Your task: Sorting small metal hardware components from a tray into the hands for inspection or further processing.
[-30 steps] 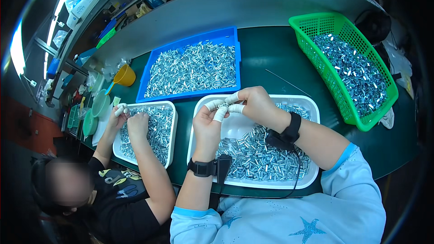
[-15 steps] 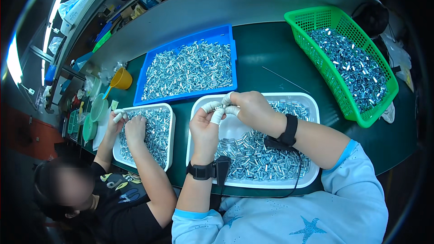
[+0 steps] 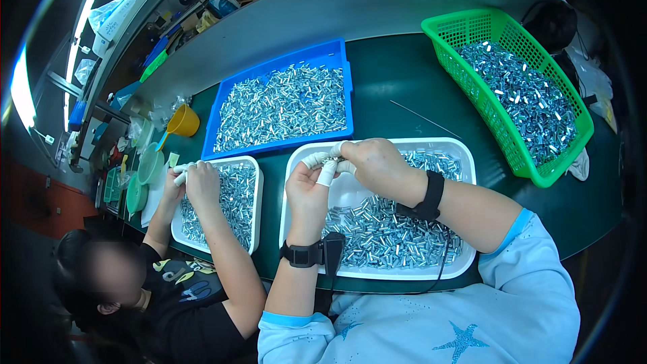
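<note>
Over the far left part of a white tray (image 3: 465, 256), my two hands meet, several fingertips wrapped in white tape. My left hand (image 3: 306, 182) is closed, its taped thumb and fingers pinching small shiny metal pins (image 3: 329, 160). From the other side my right hand (image 3: 374, 160) comes in, closed with its fingertips on the same pins. How many pins are between the fingers cannot be made out. Loose silvery metal pins (image 3: 384, 236) fill the near and right parts of the tray; its white bottom shows below my fingers.
A blue tray (image 3: 349, 87) of pins stands behind, a green basket (image 3: 472, 98) of pins at the right. A thin rod (image 3: 424, 118) lies between them. At left, a co-worker's hands (image 3: 195, 182) are over another white tray (image 3: 256, 209); a yellow cup (image 3: 183, 121) stands beyond.
My right fingers have closed in slightly against the left ones around the pins. The co-worker's hands have come together and lifted a little from their tray.
</note>
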